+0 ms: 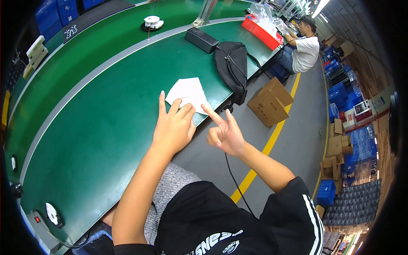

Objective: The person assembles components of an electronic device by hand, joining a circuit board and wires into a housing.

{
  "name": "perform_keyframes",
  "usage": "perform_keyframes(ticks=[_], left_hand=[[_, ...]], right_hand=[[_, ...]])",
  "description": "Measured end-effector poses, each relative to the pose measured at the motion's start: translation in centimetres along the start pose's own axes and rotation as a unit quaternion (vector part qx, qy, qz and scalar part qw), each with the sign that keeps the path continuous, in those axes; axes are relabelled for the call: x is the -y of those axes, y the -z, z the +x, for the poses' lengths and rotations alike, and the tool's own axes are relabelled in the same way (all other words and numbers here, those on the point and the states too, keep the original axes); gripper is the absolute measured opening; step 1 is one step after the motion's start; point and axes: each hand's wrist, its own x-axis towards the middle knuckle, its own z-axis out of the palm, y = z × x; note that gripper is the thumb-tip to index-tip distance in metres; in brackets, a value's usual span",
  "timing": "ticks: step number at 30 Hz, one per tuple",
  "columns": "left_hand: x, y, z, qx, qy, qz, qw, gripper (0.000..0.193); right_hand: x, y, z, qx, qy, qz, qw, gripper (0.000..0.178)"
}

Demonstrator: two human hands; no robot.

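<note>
A flat white piece [189, 90], folded paper or cloth, lies near the edge of the green table [97, 123]; which material it is I cannot tell. My left hand [172, 129] rests on the near part of it with the fingers spread, covering its lower left corner. At the piece's right corner, by the table edge, the stretched index finger of my right hand [227, 135] reaches it. The other fingers of that hand are partly bent and apart, and nothing shows in its palm.
Beyond the white piece lie a black bag [231, 66], a black box-shaped case [202, 40] and a red bin [261, 33] with clear plastic bags. A white spool-like device [152, 22] stands farther off. An open carton [270, 102] is on the floor; a co-worker [304, 49] sits beyond.
</note>
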Motion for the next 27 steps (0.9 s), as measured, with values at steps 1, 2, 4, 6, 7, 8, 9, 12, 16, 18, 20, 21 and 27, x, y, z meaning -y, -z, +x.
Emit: perform_keyframes(ticks=[1,2,4,6,7,8,9,12,16,18,20,21,27], left_hand=[[0.1,-0.1,0.0,0.001,0.001,0.002,1.000,0.030],[0.1,-0.1,0.0,0.003,0.003,0.003,1.000,0.030],[0.1,-0.1,0.0,0.005,0.006,0.003,1.000,0.030],[0.1,0.1,0.2,0.008,0.006,0.006,1.000,0.030],[0.0,0.2,0.2,0.009,0.005,0.004,1.000,0.030],[-0.1,0.2,0.2,0.009,0.005,0.004,1.000,0.030],[-0.1,0.3,0.2,0.011,0.005,0.006,1.000,0.030],[-0.1,0.6,0.3,0.017,0.002,0.011,1.000,0.031],[-0.1,0.6,0.3,0.016,0.007,0.006,1.000,0.032],[-0.2,0.6,0.3,-0.023,0.012,-0.005,1.000,0.032],[-0.2,0.7,0.7,-0.053,0.011,-0.021,0.998,0.032],[-0.1,0.8,0.7,-0.080,0.008,-0.036,0.996,0.031],[0.2,0.8,0.6,-0.127,-0.022,-0.059,0.990,0.019]], right_hand=[[0.5,-0.5,0.5,-0.057,-0.040,-0.127,0.989,0.075],[0.7,-1.0,0.8,-0.112,-0.079,-0.251,0.958,0.074],[0.7,-1.2,0.8,-0.129,-0.079,-0.308,0.939,0.072],[1.0,-1.1,0.3,-0.138,-0.080,-0.445,0.881,0.067],[1.1,-1.2,-0.1,-0.140,-0.081,-0.445,0.881,0.067],[1.0,-1.5,-0.6,-0.147,-0.062,-0.480,0.863,0.065],[1.0,-1.5,-1.0,-0.152,-0.043,-0.512,0.844,0.062],[1.3,-0.9,-2.0,-0.163,-0.045,-0.556,0.814,0.058],[0.6,-0.2,-4.3,-0.191,-0.056,-0.622,0.758,0.066],[0.2,-0.4,-5.5,-0.176,-0.095,-0.443,0.874,0.069],[-1.3,-0.2,-6.0,-0.095,-0.059,-0.176,0.978,0.071],[-1.8,-0.7,-5.8,-0.007,-0.017,0.111,0.994,0.073],[-1.8,-5.2,-4.4,0.055,0.011,0.190,0.980,0.082]])
